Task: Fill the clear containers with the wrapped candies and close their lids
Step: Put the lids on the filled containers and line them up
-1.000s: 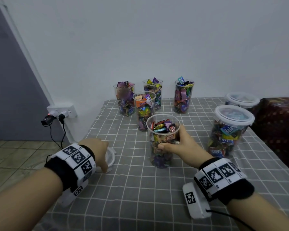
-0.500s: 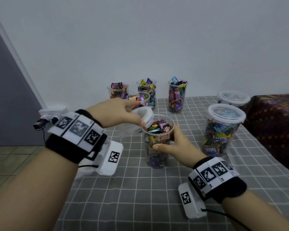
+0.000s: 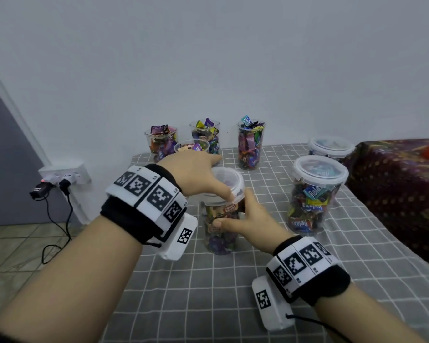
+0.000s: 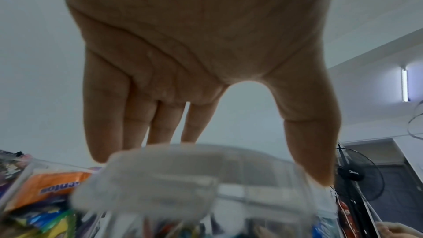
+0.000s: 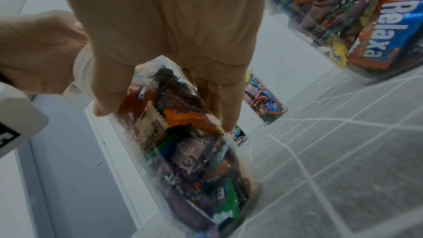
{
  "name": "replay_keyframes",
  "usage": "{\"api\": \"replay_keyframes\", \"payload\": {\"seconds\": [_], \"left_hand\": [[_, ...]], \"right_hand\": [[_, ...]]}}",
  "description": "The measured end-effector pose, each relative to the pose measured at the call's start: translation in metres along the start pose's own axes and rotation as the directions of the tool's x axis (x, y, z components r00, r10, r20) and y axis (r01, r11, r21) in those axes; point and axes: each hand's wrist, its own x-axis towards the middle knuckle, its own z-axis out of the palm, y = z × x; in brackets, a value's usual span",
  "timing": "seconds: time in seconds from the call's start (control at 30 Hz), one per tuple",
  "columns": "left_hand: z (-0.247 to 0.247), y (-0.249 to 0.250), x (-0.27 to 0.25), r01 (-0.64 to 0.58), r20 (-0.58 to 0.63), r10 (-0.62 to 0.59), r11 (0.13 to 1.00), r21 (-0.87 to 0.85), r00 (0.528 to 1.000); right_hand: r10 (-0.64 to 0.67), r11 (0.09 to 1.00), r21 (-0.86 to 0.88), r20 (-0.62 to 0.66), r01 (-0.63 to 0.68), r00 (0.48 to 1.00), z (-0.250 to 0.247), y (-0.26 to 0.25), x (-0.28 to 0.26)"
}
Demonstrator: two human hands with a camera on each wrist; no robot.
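A clear container [image 3: 221, 231] [image 5: 194, 151] full of wrapped candies stands on the grey checked tablecloth [image 3: 208, 293] in the middle. My right hand [image 3: 243, 219] [image 5: 164, 108] grips its side, thumb toward me and fingers behind. My left hand [image 3: 208, 179] [image 4: 206, 160] holds a translucent lid [image 3: 229, 180] [image 4: 183, 175] from above by its rim, right over the container's mouth and tilted. Whether the lid sits flat on the rim I cannot tell.
Several open candy-filled containers [image 3: 250, 144] stand at the back by the wall. Two lidded ones [image 3: 317, 194] are at the right, beside a dark patterned cloth [image 3: 401, 194]. A wall socket with plugs and cables [image 3: 62, 177] hangs off the table's left edge.
My left hand picked the lid up from the table's left side and carried it right, onto the container top. The right hand kept its grip on the container.
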Motion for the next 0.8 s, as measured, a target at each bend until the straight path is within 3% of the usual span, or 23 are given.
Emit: {"api": "replay_keyframes", "payload": {"seconds": [0.3,0.43,0.53,0.6,0.7,0.8], "left_hand": [[0.0,0.006,0.003,-0.027,0.049,0.022,0.994,0.105,0.999],[0.005,0.001,0.001,-0.049,0.042,0.047,0.998,0.049,0.998],[0.016,-0.013,-0.003,-0.084,0.002,0.085,0.986,-0.145,0.996],[0.028,-0.024,-0.006,-0.098,-0.042,0.089,0.933,-0.347,0.995],[0.046,-0.041,-0.009,-0.097,-0.084,0.055,0.758,-0.646,0.995],[0.061,-0.056,-0.015,-0.044,-0.019,0.047,0.624,-0.78,0.999]], "right_hand": [[0.003,1.0,0.013,0.02,-0.003,1.0,0.001,-0.001,0.0],[0.008,1.0,-0.003,0.013,-0.008,1.0,0.002,-0.006,-0.003],[0.001,1.0,0.004,-0.026,-0.001,1.0,0.001,-0.008,-0.006],[-0.021,1.0,-0.007,-0.034,0.021,0.999,0.0,-0.008,-0.006],[-0.073,0.997,-0.032,-0.04,0.072,0.997,-0.002,-0.007,-0.005],[-0.126,0.991,-0.058,-0.06,0.123,0.99,-0.002,-0.007,-0.004]]}}
